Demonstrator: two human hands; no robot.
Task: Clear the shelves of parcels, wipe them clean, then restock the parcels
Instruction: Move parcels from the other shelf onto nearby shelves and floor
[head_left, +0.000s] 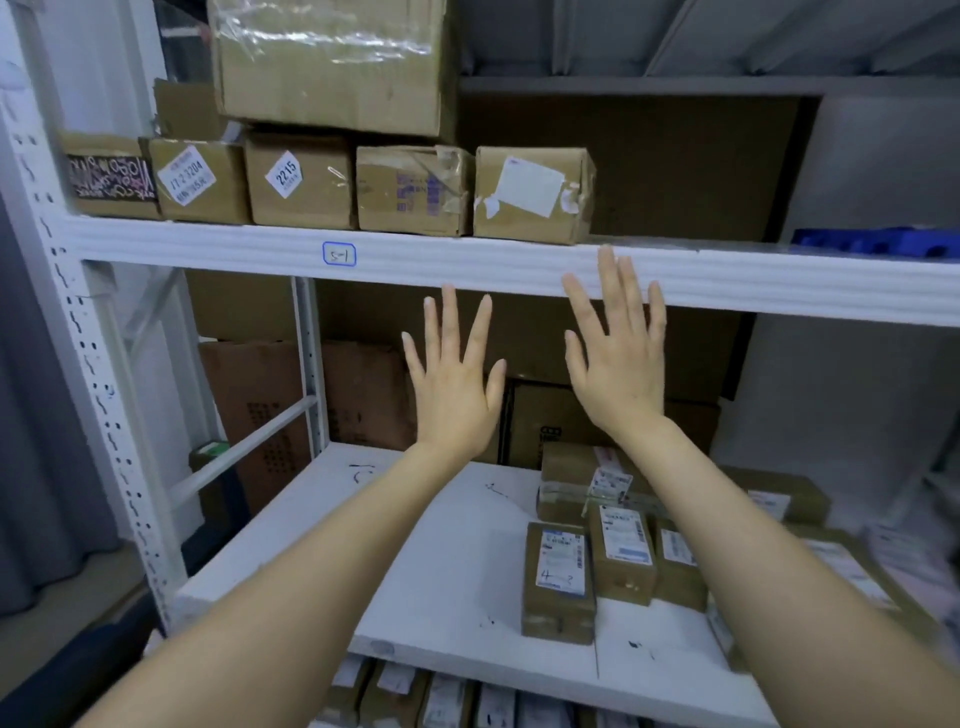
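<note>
White top shelf (467, 260) just above the left hand (452, 395), behind the fingertips (605, 257) of the right hand (618, 358). Row of brown boxes (415, 189) on it, up and left of the hands. Lower shelf (415, 545) under the arms, with small parcels (561, 582) below the right hand.

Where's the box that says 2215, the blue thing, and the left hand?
box that says 2215 (301, 182): head view, middle of its front face.
blue thing (878, 243): head view, its front side.
left hand (452, 395): head view, back of hand.
</note>
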